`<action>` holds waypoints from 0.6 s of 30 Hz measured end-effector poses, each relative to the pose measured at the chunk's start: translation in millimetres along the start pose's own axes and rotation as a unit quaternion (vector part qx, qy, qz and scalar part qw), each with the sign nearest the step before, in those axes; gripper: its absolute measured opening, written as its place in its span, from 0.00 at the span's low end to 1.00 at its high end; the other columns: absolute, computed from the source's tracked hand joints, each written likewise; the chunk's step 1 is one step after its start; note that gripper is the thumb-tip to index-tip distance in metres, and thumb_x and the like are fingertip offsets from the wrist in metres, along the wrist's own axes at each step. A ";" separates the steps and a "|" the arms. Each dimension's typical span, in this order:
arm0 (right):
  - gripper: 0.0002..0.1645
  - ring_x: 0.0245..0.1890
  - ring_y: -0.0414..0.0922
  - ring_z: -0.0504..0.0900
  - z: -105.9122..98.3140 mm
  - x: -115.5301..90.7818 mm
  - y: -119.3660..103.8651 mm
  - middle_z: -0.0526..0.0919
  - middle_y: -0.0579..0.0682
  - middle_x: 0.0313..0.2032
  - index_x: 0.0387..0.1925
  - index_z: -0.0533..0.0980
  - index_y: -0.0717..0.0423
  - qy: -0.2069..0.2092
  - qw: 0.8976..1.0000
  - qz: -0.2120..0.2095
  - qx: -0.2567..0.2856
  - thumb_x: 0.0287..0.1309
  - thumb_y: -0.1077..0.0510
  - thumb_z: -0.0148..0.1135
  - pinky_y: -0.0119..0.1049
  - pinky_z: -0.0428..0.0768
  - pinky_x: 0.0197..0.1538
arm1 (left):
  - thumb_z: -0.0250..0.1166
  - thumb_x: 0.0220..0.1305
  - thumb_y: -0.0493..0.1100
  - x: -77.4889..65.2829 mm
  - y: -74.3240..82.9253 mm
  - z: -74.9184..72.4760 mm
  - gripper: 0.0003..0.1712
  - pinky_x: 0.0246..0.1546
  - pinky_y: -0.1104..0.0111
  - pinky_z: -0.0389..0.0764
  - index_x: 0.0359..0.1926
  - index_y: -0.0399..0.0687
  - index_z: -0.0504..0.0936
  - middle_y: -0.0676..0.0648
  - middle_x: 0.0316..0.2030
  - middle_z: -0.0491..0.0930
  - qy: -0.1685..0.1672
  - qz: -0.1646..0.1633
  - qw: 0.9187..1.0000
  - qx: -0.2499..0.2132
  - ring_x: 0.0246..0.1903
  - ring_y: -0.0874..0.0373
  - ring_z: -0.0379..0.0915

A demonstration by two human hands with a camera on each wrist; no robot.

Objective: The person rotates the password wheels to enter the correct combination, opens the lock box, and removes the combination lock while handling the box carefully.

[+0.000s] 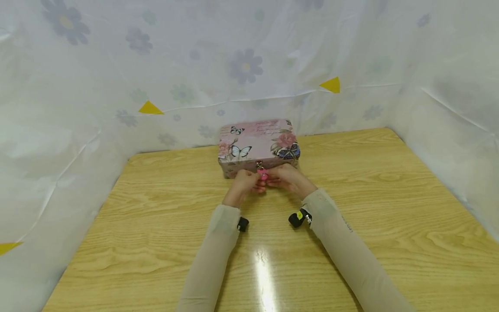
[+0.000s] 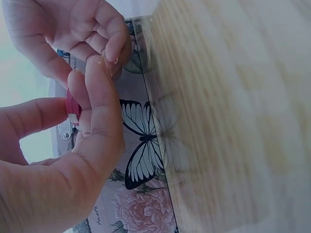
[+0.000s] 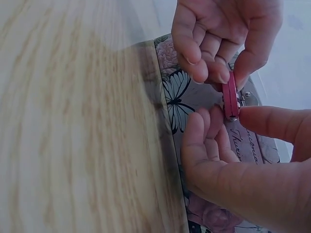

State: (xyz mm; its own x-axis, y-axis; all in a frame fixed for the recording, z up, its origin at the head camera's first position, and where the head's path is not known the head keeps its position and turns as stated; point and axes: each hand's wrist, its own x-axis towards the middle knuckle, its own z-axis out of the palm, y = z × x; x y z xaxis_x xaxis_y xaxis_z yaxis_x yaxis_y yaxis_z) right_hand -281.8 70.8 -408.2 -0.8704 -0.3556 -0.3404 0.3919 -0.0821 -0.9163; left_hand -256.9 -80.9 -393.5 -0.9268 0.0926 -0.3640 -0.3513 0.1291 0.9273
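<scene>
A pink tin box (image 1: 255, 141) printed with butterflies and roses sits at the back of the table, its lid down. At the metal latch (image 1: 259, 164) on its front is a small pink padlock (image 1: 263, 174). My left hand (image 1: 242, 185) pinches one side of the padlock between thumb and fingertips. From the other side, my right hand (image 1: 289, 178) pinches it too, thumb on its edge in the right wrist view. Small raised parts show along one side of the padlock (image 3: 230, 99). Whether its shackle is fastened, I cannot tell.
The wooden table (image 1: 156, 225) reaches up to a white flower-patterned sheet (image 1: 210, 56) behind and at both sides. Yellow tape pieces (image 1: 330, 84) mark the sheet. Black wrist straps (image 1: 298, 218) with small devices sit under both sleeves.
</scene>
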 end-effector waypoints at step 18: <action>0.24 0.32 0.39 0.80 -0.3 0.5 1.0 0.81 0.46 0.31 0.60 0.61 0.82 -0.027 0.999 -0.025 -0.023 0.65 0.71 0.47 0.39 0.77 0.55 | 0.50 0.72 0.35 2.4 -2.0 -0.8 0.17 0.34 0.64 0.85 0.44 0.19 0.76 0.44 0.23 0.77 -0.006 -0.001 1.000 -0.004 0.20 0.58 0.77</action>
State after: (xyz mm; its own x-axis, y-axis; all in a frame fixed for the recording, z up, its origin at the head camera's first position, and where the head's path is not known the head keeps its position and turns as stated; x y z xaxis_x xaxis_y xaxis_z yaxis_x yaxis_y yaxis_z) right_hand -281.8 70.8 -409.4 -0.8705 -0.4020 -0.2839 0.3341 -0.0590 -0.9407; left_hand -258.5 -81.8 -396.1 -0.9243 0.1042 -0.3671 -0.3544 0.1221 0.9271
